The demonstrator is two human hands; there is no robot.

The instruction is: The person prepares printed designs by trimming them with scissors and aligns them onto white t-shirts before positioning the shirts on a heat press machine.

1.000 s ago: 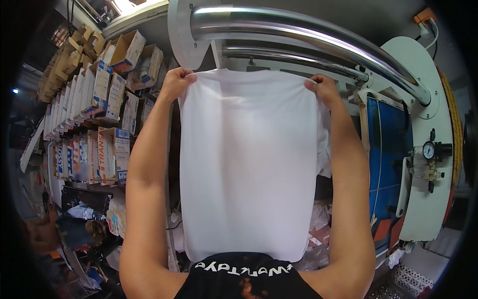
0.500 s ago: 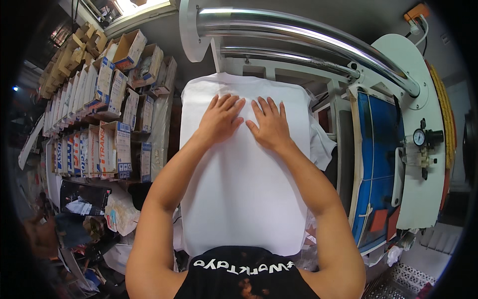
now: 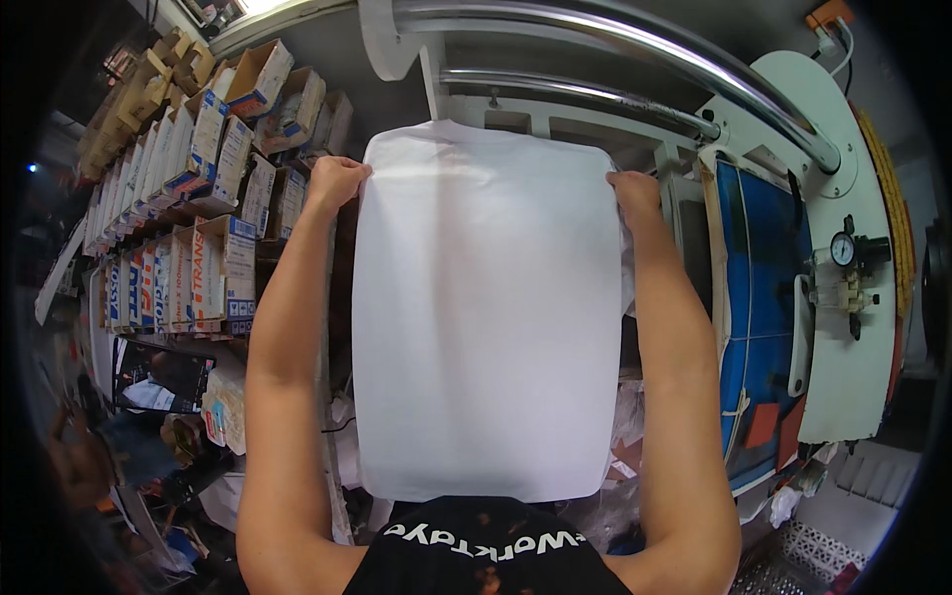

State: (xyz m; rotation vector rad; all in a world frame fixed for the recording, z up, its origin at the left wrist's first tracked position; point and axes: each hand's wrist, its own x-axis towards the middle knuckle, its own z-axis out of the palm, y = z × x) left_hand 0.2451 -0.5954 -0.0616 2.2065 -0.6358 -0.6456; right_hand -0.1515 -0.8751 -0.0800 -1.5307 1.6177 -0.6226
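Two hands held the top of a white shirt [image 3: 486, 327] that lay spread in front of the person, its upper edge toward the metal bars [image 3: 635, 59] and its lower edge next to the black top [image 3: 476, 545] the person wore. The left hand [image 3: 339, 181] had thumb and fingers brought narrowly together on the upper left edge; the right hand [image 3: 637, 193] had its fingers curled in on the upper right edge in much the same way. Whether each pinch took one layer or two could not be told, and whatever bore the cloth was hidden beneath it.

Good handling here seemed to rest on balance. With the hands almost level, an equal outward pull would have kept the top edge straight, while a stronger tug on one side would likely have skewed the body of the shirt. Faint creases ran below the neckline, so a light, sideways stretch looked better than a lift. Some loose cloth showed beyond the right edge, near the right forearm, and probably needed keeping out from under the flat part. Both forearms ran outside the shirt, a sound choice, since they left its front uncovered. On the right, the blue panel [image 3: 764, 307] stood well apart from the cloth.
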